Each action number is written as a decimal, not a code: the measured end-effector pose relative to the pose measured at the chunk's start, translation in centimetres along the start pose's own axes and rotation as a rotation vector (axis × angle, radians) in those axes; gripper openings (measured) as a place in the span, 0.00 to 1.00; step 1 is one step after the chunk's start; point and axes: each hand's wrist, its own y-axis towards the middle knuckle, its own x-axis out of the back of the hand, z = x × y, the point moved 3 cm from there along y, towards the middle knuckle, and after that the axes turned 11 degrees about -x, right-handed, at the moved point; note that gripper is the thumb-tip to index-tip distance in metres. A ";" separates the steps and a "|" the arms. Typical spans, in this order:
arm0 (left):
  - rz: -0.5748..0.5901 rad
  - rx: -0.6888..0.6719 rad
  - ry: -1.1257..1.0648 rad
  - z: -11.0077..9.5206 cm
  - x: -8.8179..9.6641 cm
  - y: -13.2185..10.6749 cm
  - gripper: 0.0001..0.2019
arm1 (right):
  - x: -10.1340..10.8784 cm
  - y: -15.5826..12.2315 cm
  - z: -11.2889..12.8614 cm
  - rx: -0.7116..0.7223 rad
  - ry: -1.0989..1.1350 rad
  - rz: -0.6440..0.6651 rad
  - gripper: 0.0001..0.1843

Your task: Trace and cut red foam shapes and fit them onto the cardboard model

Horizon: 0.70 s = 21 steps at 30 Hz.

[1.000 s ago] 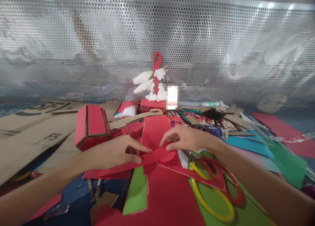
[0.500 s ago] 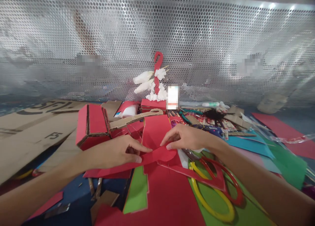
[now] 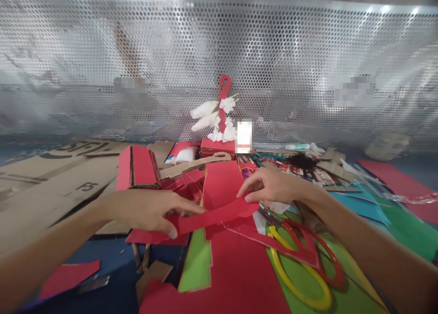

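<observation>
A long red paper strip (image 3: 212, 216) stretches between my hands, slanting up to the right. My left hand (image 3: 150, 211) pinches its left end between thumb and fingers. The thumb and fingertips of my right hand (image 3: 268, 185) hold the upper right end. Beneath the strip lies a large sheet of red paper (image 3: 242, 273) with a stepped cut edge, on top of green paper (image 3: 195, 264). Scissors with one yellow and one red handle loop (image 3: 301, 277) rest to the right, partly under a thin red paper offcut (image 3: 270, 241).
A red cardboard box shape (image 3: 142, 168) stands at left near brown cardboard sheets (image 3: 54, 195). Behind sits a red hook-shaped stand (image 3: 224, 93) with white flowers (image 3: 205, 110). Coloured paper (image 3: 404, 227) and craft pieces lie at right. A perforated metal panel (image 3: 273, 54) closes the back.
My left hand has slid left along the strip, and my right hand has shifted slightly right to its end. More of the strip now shows between them. The whole view has shifted slightly.
</observation>
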 end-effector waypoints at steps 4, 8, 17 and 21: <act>0.020 0.027 -0.056 0.0 0.6 -0.5 0.34 | 1.1 -0.3 -0.7 -0.002 -0.085 -0.055 0.16; -0.006 0.105 -0.123 0.3 0.6 -0.4 0.34 | 1.7 -0.6 -0.9 0.029 -0.044 -0.069 0.17; -0.052 0.141 -0.328 0.5 0.5 -0.5 0.30 | 2.4 -0.7 -1.7 0.034 -0.043 -0.070 0.17; -0.109 0.159 -0.242 -0.1 0.9 -0.6 0.25 | 2.8 -0.9 -1.8 0.004 -0.088 -0.093 0.17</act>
